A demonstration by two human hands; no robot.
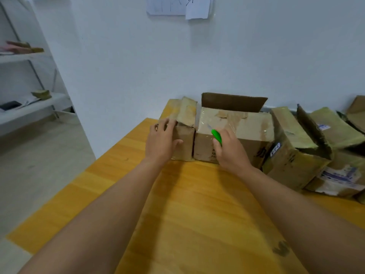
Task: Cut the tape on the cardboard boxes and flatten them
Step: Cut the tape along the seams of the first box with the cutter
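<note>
Boxes [235, 133] in a row along the far edge of the yellow surface [187, 204], against the white wall [197, 56]. Largest in the middle, rear flap up, clear tape [227, 123] wrinkled over its top. Small box [182, 131] touching its left side, top flap raised and bent. More boxes to the right, leaning, flaps torn, white labels showing. None flattened yet.

Left hand [162, 141] spread over the near top corner of the small box, fingers relaxed and thumb against the front face, steadying rather than gripping. Right hand [230, 147] curled round a green cutter [216, 136], blade [209, 126] tip out and aimed at the taped top of the big box.

Risks, as a judgement: blade skidding on slick, creased tape and running left toward the steadying hand just beside; box sliding back under the push, with only the wall to stop it; too deep a cut snagging in cardboard.

Surface smooth, wood-grained, bare in front. Room: pale floor [39, 165] at left, white shelves [29, 103] holding small items, papers [177, 5] pinned high on the wall.
</note>
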